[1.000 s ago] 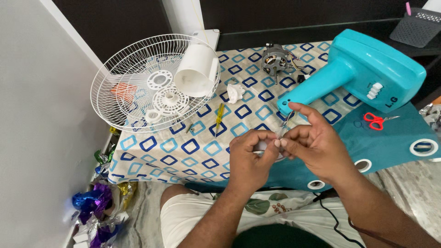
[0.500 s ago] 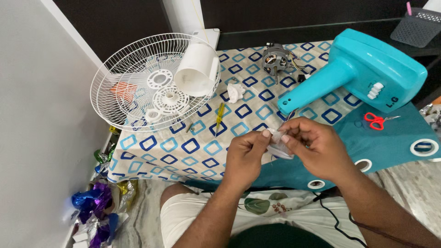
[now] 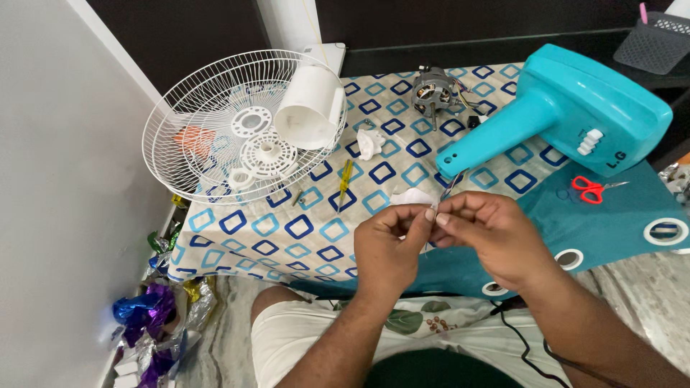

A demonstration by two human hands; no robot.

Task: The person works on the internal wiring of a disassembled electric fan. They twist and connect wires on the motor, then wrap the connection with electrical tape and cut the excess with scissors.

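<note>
My left hand (image 3: 388, 248) and right hand (image 3: 485, 233) meet fingertip to fingertip, pinching thin coloured wires (image 3: 437, 214). At twelve o'clock: white crumpled cloth (image 3: 411, 196). At one: turquoise plastic fan housing (image 3: 575, 115). At ten: white wire fan guard (image 3: 215, 129).

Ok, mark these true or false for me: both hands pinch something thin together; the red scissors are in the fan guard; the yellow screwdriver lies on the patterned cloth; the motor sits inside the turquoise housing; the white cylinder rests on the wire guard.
1. Left hand and right hand pinch thin wires between their fingertips: true.
2. The red scissors lie in the wire fan guard: false, they lie on the teal cloth at the right.
3. The yellow screwdriver lies on the patterned cloth: true.
4. The motor sits inside the turquoise fan housing: false, it lies bare on the cloth beside it.
5. The white cylinder rests on the guard: true.
</note>
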